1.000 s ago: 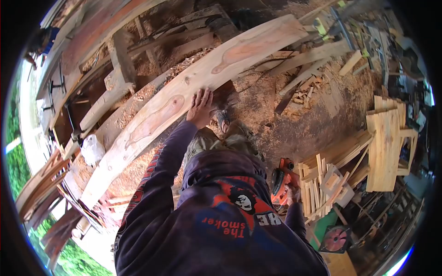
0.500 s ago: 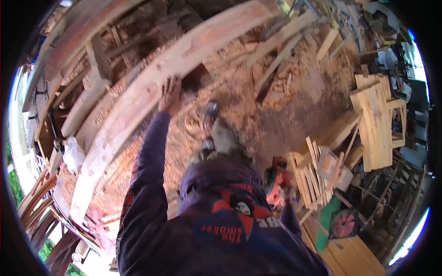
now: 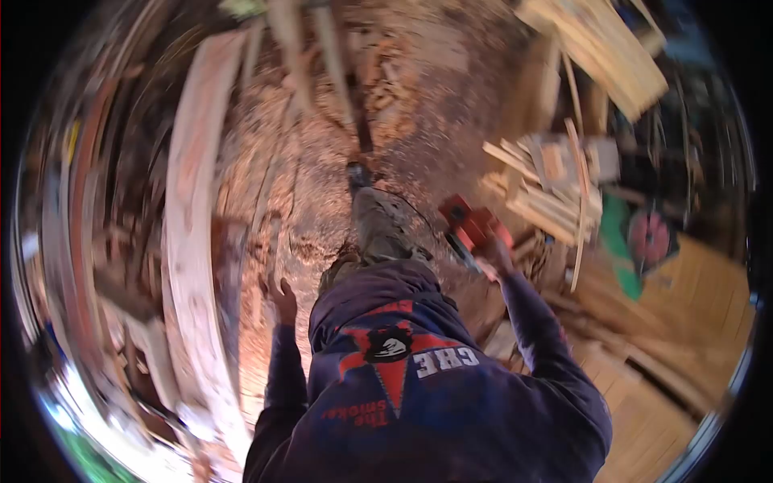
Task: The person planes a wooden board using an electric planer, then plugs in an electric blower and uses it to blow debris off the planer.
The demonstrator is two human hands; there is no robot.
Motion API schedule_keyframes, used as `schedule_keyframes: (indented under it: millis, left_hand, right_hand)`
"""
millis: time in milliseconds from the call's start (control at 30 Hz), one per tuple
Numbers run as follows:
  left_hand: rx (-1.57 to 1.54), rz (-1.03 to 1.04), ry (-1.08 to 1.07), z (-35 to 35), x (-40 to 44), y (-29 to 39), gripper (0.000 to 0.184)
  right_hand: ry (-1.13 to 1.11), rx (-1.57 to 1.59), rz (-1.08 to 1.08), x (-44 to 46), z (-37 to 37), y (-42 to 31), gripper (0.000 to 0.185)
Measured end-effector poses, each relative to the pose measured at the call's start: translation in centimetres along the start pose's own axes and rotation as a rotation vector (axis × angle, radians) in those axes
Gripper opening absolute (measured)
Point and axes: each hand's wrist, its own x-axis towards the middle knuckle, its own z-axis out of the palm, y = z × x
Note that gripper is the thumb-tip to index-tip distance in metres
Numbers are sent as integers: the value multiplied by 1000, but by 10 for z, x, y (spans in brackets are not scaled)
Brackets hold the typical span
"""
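Observation:
My right hand [image 3: 495, 259] grips a red electric planer [image 3: 481, 226] by its handle, held off the ground at my right side. A thin dark cord runs near the planer. My left hand [image 3: 280, 301] hangs at my left side, fingers apart and holding nothing. Left of it, a long curved plank [image 3: 190, 213] of pale, pinkish wood stretches away from me, apart from the hand. My fingers on the planer are partly hidden, and the picture is smeared by motion.
Wood shavings [image 3: 322, 177] cover the ground around my feet. A stack of wooden strips [image 3: 555, 205], a fan [image 3: 649, 237] and a green panel [image 3: 616, 241] are at the right. Thick boards [image 3: 600, 52] lie at the upper right. More timber [image 3: 84, 209] stands at the left.
My left hand has come off the curved plank and dropped to my side. The planer has moved forward in my right hand. The view has turned to the right.

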Motion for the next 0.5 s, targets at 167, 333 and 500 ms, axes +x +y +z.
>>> schedule_keyframes:
  millis: [167, 333, 500]
  left_hand:
    - [-570, -185, -677, 2, 102, 233, 36]
    - [-941, -803, -1155, -3, 161, 410, 46]
    - [-1148, -907, -1133, 4, 180, 378, 28]
  right_hand:
    - [-249, -124, 69, 62, -39, -53, 40]
    - [-188, -226, -391, 96, -74, -112, 41]
    - [-194, -258, -558, 113, -76, -157, 29]
